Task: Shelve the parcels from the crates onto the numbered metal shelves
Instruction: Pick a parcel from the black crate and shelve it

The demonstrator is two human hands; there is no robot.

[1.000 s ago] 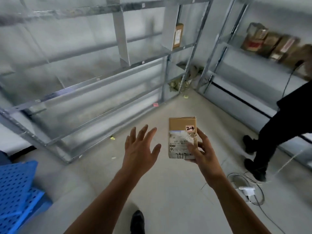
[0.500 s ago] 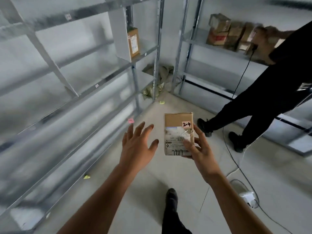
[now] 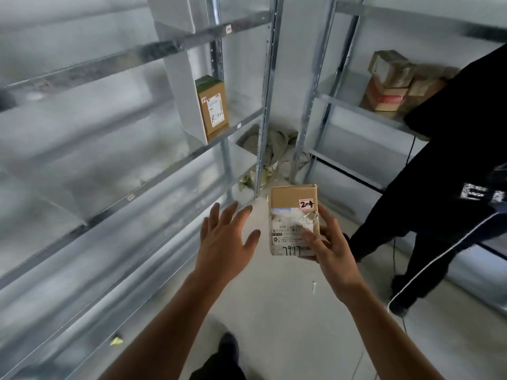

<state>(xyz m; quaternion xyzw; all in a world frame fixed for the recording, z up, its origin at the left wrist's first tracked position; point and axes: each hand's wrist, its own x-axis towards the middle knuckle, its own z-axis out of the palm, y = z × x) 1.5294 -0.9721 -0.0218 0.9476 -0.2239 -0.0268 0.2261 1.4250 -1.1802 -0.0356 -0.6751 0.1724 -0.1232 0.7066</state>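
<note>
Parcel marked 2-4 carried toward the shelving

The parcel [image 3: 293, 219] is gripped upright in the right hand [image 3: 330, 242], long axis pointing away; the left hand [image 3: 223, 237] is held spread and empty just beside it, nearer the metal shelves [image 3: 170, 165] lying left and ahead.

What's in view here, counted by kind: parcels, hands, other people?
Parcels: at least 5: held parcel, parcel on the left shelf, at least 3 in the blurred right-shelf pile.
Hands: 2: left hand, right hand.
Other people: 1, person in black.
Total: at least 8.
</note>
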